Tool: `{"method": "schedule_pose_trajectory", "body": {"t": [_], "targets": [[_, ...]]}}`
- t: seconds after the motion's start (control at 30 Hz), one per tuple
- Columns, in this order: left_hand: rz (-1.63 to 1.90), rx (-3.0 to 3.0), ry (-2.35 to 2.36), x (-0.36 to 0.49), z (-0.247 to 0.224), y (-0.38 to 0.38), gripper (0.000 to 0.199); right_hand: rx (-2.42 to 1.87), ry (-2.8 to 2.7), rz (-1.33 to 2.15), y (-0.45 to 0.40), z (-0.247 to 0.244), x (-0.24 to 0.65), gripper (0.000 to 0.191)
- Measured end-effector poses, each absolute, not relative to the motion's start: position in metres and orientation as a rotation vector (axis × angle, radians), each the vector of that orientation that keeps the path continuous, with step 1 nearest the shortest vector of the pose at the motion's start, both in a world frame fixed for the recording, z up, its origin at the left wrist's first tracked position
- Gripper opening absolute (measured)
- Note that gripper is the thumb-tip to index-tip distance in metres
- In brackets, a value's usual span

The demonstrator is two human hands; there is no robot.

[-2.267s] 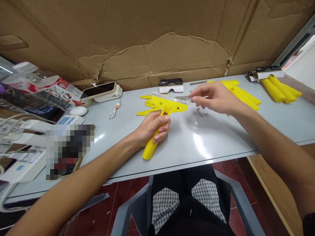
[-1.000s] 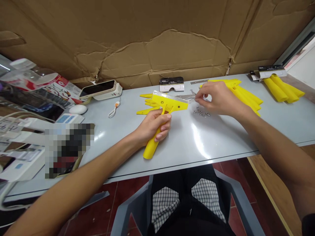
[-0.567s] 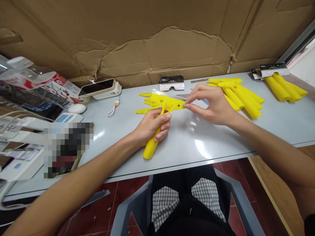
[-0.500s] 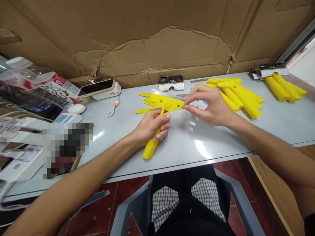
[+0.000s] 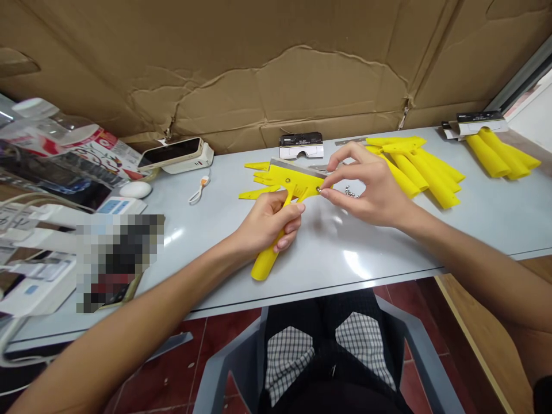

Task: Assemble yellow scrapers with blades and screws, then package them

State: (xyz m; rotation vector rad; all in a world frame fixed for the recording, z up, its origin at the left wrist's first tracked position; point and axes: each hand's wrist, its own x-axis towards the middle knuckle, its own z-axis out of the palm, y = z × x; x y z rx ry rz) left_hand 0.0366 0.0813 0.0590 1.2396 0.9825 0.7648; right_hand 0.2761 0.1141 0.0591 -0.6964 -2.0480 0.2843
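My left hand (image 5: 276, 221) is wrapped round the handle of a yellow plastic scraper (image 5: 282, 177), its head tilted up and to the right. A metal blade (image 5: 297, 167) runs along the top edge of the head. The thumb and index finger of my right hand (image 5: 371, 187) pinch a small screw (image 5: 318, 189) at the right-hand hole of the head; the fingertips partly cover it. Several loose screws (image 5: 351, 192) lie on the table behind my right hand. Left of the scraper's head lie several flat yellow pieces (image 5: 259, 194), partly hidden behind it.
Yellow scraper handles (image 5: 435, 172) lie heaped on the right, with more handles (image 5: 495, 152) in black-and-white card farther right. A card packet (image 5: 301, 146) stands against the cardboard (image 5: 267, 75). Phone (image 5: 172, 154), white mouse (image 5: 135, 190), cable (image 5: 199, 191) and bottle (image 5: 56, 129) are left.
The scraper's head has turned slightly and shifted a little right. My right fingertips have moved slightly down and left, bringing the screw to the hole. The loose screws show more clearly.
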Motion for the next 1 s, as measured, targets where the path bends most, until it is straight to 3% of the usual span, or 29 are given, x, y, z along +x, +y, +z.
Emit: {"method": "schedule_pose_trajectory", "body": {"t": [0.27, 0.47, 0.8, 1.0], "targets": [[0.754, 1.272, 0.976, 0.0367, 0.0601, 0.0796, 0.041, -0.729, -2.019, 0.288, 0.1125, 0.0586, 0.2743, 0.008], [0.750, 1.275, 0.964, 0.0363, 0.0580, 0.0810, 0.040, -0.804, -1.931, 0.517, 0.1113, 0.0588, 0.2710, 0.007], [0.744, 1.273, 0.971, 0.0371, 0.0589, 0.0797, 0.037, -0.773, -1.992, 0.395, 0.1119, 0.0566, 0.2720, 0.007], [0.737, 1.268, 0.962, 0.0370, 0.0580, 0.0789, 0.037, -0.831, -1.945, 0.530, 0.1088, 0.0593, 0.2694, 0.005]]}}
